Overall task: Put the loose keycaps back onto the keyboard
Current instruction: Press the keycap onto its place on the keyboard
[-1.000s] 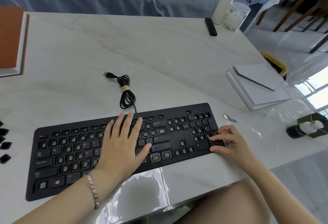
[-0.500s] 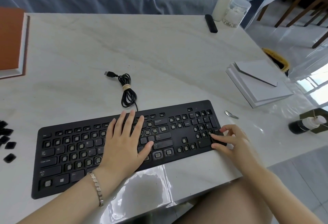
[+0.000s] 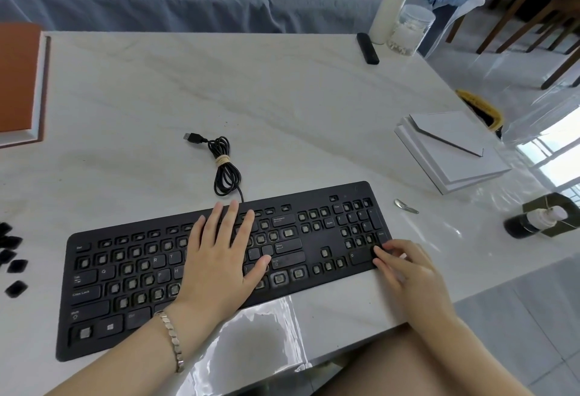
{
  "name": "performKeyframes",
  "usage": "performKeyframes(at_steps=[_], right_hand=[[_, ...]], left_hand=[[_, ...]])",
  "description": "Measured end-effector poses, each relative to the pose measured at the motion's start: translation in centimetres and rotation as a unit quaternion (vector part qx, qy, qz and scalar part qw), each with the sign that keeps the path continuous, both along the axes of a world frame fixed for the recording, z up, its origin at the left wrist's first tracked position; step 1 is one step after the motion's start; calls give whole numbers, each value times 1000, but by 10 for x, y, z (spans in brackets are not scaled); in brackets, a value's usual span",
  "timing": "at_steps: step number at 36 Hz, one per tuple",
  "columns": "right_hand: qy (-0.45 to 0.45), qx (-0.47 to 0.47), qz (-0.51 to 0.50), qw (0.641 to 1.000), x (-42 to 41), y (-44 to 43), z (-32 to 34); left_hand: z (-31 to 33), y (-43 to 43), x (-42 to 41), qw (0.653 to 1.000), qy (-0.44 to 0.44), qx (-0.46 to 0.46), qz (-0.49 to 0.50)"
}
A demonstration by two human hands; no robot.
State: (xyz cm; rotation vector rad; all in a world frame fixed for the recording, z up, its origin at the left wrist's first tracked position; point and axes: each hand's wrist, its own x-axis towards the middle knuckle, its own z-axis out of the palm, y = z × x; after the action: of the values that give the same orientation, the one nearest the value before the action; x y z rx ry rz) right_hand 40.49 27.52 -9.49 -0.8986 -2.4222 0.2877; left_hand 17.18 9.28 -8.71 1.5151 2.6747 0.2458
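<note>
Head view: flat open left hand point(image 3: 219, 257) on matte black keyboard point(image 3: 314, 273); right hand point(image 3: 408, 273) fingertips loosely curled, empty.

The left hand point(image 3: 219, 260) lies palm down with fingers stretched forward and slightly spread, thumb angled out to the right; a silver link bracelet point(image 3: 172, 339) circles its wrist. The right hand point(image 3: 405, 270) is curled, its fingertips point(image 3: 378, 252) pressed down together, forearm reaching in from the lower right.
</note>
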Motion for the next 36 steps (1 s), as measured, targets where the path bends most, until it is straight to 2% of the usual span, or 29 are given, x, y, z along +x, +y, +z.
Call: performKeyframes(at_steps=[3, 11, 17, 22, 25, 36], right_hand=[[-1, 34, 10, 999, 2, -2, -1], [-35, 55, 81, 995, 5, 4, 4], [-32, -74, 63, 995, 4, 11, 14], [30, -183, -9, 983, -1, 8, 18], [49, -211, -23, 976, -4, 9, 17], [14, -144, 1, 990, -5, 10, 16]], left_hand=[[0, 0, 0, 1000, 1, 0, 0], [-1, 0, 0, 1000, 0, -6, 2], [-1, 0, 0, 1000, 0, -6, 2], [-1, 0, 0, 1000, 1, -6, 4], [-1, 0, 0, 1000, 1, -4, 4], [-2, -1, 0, 1000, 2, -4, 2]])
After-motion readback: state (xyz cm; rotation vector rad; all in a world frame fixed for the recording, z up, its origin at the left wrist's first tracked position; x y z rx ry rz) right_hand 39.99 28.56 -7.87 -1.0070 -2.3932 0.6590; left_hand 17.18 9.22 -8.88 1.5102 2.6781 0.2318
